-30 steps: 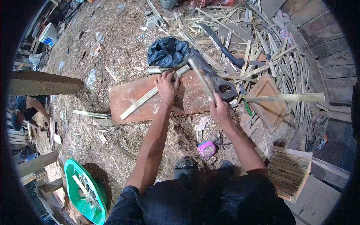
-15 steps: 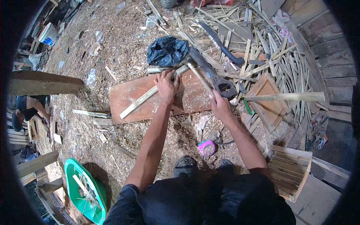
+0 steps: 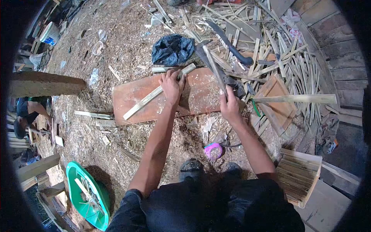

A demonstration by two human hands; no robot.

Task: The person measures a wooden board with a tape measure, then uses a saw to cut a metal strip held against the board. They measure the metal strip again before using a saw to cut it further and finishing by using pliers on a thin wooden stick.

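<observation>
Wooden strip [image 3: 143,103], left of frame centre, held under curled left hand [image 3: 172,85]; long tool [image 3: 213,63] gripped in clenched right hand [image 3: 230,105].

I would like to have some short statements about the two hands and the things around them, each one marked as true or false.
1. The left hand holds a wooden strip that lies across the reddish board. True.
2. The right hand is empty. False: it grips a pale handle.
3. The pink rounded object lies on the reddish board. False: it lies on the littered ground, near the person's feet.
4. The green tub has pale wooden pieces inside. True.
5. The dark plastic bag lies inside the green tub. False: it lies just beyond the board.
</observation>
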